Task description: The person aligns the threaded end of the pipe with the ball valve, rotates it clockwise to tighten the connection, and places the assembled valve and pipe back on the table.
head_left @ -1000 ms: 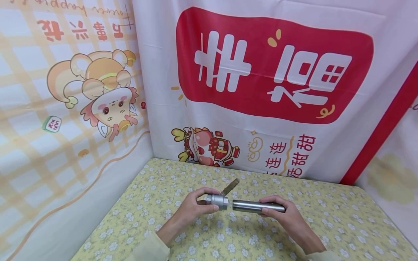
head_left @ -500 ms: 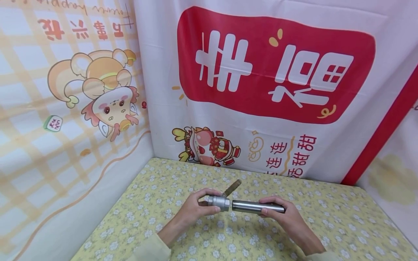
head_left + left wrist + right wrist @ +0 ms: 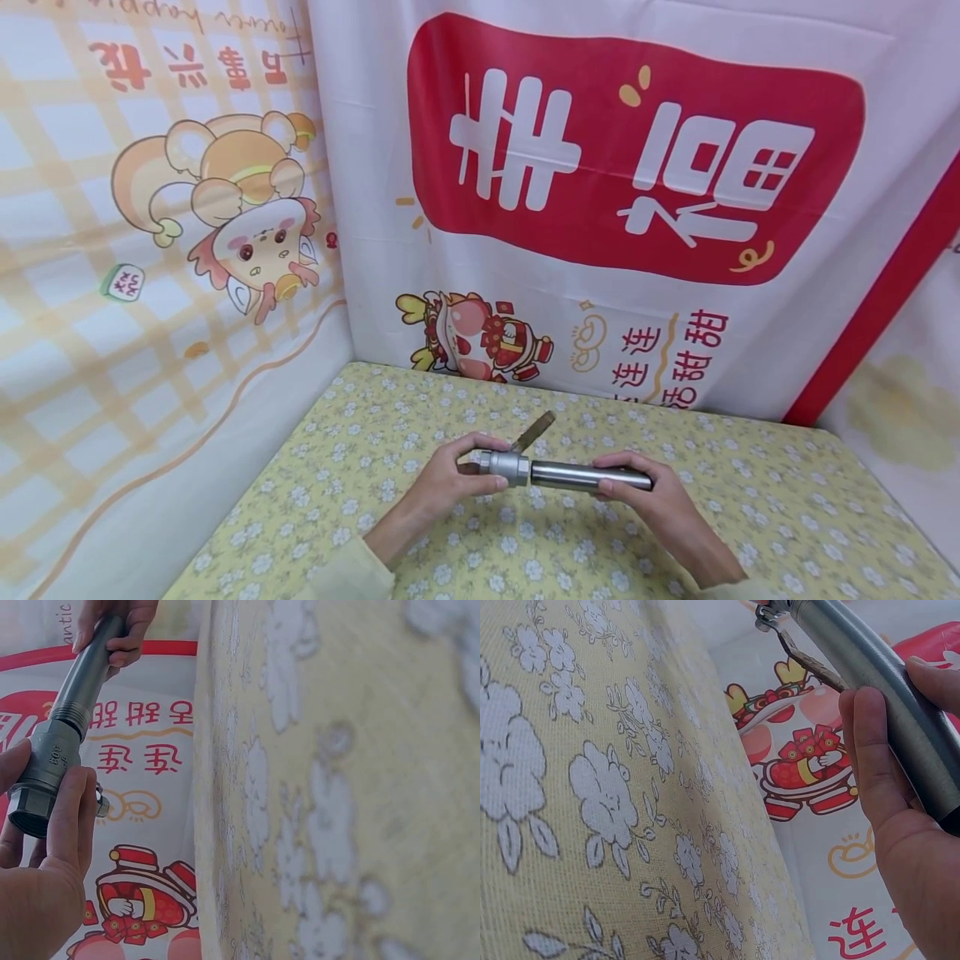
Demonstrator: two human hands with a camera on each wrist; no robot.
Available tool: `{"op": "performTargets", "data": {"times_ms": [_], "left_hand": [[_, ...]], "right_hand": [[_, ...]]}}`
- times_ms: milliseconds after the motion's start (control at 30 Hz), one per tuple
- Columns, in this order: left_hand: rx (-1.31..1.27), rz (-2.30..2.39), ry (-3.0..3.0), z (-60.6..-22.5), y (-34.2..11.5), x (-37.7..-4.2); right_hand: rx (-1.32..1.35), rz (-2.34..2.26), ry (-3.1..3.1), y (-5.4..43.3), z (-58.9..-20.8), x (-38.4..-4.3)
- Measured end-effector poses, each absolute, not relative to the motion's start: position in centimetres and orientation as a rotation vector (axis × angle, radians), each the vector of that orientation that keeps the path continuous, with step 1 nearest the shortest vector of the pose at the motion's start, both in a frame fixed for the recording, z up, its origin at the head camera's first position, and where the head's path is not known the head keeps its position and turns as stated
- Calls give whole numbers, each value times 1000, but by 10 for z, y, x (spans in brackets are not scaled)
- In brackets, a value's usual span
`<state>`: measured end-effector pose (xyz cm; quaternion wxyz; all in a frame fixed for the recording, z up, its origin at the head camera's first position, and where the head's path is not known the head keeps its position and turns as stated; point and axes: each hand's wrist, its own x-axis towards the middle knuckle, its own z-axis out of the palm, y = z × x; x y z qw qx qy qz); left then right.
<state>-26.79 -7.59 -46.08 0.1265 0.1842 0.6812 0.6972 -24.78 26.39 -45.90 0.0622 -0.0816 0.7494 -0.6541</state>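
My left hand grips a silver ball valve by its body, thumb in front and fingers behind. The valve's lever handle sticks up and back to the right, brownish and worn-looking. A smooth steel pipe lies level in my right hand, pinched between thumb and fingers near its far end. In the left wrist view the pipe's threaded end sits at the valve's mouth, roughly in line with it. The valve's other hexagonal opening faces the left palm. Both pieces are held above the table.
A table with a yellow floral cloth spreads beneath both hands. Behind it hangs a white and red printed curtain; a checked cartoon sheet covers the left side.
The valve in my left hand has moved slightly right, and the pipe slightly left. The gap between them has closed from a clear space to their ends meeting in view.
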Motion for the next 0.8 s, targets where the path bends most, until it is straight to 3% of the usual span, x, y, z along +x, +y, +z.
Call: {"op": "performTargets", "data": {"times_ms": [800], "left_hand": [[524,2037,1951,-458,-75,-266]], "right_hand": [[-249,-1986,2218,260,-453,-246]]}}
